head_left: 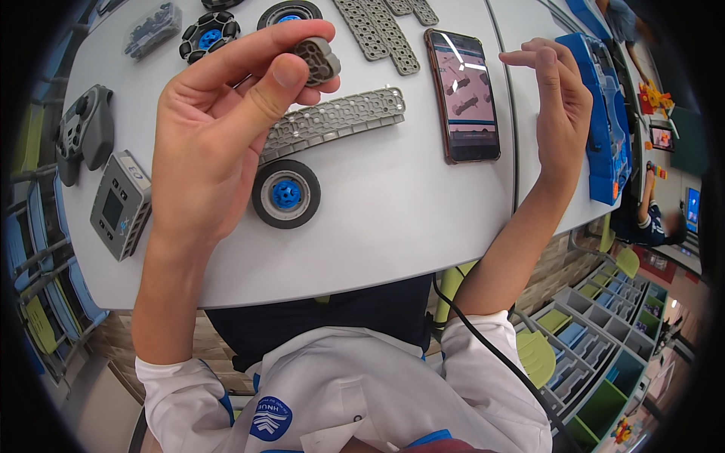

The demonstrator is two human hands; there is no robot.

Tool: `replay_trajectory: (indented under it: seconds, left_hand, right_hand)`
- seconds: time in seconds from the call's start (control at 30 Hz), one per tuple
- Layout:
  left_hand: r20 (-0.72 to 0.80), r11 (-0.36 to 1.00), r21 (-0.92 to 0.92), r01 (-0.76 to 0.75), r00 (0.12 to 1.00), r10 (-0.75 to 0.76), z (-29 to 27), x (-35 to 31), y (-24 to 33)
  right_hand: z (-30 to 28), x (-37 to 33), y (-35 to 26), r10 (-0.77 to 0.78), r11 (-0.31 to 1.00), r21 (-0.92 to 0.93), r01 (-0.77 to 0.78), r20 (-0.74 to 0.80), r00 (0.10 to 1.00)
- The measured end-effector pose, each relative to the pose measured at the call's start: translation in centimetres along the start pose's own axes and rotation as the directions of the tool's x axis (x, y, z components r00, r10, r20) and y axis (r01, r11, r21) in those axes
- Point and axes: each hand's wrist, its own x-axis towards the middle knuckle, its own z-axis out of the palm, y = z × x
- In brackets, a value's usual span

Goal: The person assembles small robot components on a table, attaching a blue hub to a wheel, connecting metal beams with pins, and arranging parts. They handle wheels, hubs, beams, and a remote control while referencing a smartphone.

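My left hand [219,128] pinches a small grey plastic connector [317,60] between thumb and fingers, held up above the table. Partly behind that hand lies a long grey perforated beam [340,121], its near end hidden. Below the beam rests a wheel [286,194] with a black tyre and blue hub. At the right, my right hand [555,98] is raised with its fingers apart and nothing in them. Between the hands and closest to the right one, a smartphone [467,98] in a brown case lies face up, its screen lit with pictures of parts.
On the white table [393,219] are a grey game controller [84,128], a grey control brick [119,205], a clear box of small parts [153,30], more wheels [210,36] and grey perforated plates [377,34]. A blue case [596,113] stands at the right edge. Other people are beyond it.
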Motion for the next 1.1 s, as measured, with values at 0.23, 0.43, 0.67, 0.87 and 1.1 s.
replay_trajectory:
  seconds: [0.23, 0.43, 0.67, 0.87, 1.1]
  left_hand:
    - [0.069, 0.988, 0.112, -0.103, 0.993, 0.095, -0.4, 0.1, -0.4]
    - [0.068, 0.931, 0.303, -0.205, 0.979, 0.193, 0.5, 0.1, -0.7]
    - [-0.062, 0.959, 0.281, -0.042, 0.996, 0.062, 1.4, -0.3, 0.4]
    - [0.026, 0.927, 0.376, -0.019, 1.0, 0.01, 0.6, -0.2, 1.7]
    - [0.006, 0.896, 0.443, 0.032, 0.999, -0.038, 0.9, -0.4, 2.2]
  right_hand:
    - [3.1, 0.5, -3.1, -0.137, 0.947, 0.294, 0.133, -0.006, 0.991]
    - [9.0, -2.0, -9.9, -0.173, 0.815, 0.573, 0.084, 0.103, 0.98]
    - [11.2, -1.6, -10.0, -0.375, 0.87, 0.292, 0.398, -0.135, 0.917]
    - [11.8, -2.2, -10.0, -0.374, 0.878, 0.245, 0.412, -0.188, 0.908]
    - [12.4, -2.7, -10.0, -0.37, 0.883, 0.238, 0.405, -0.178, 0.912]
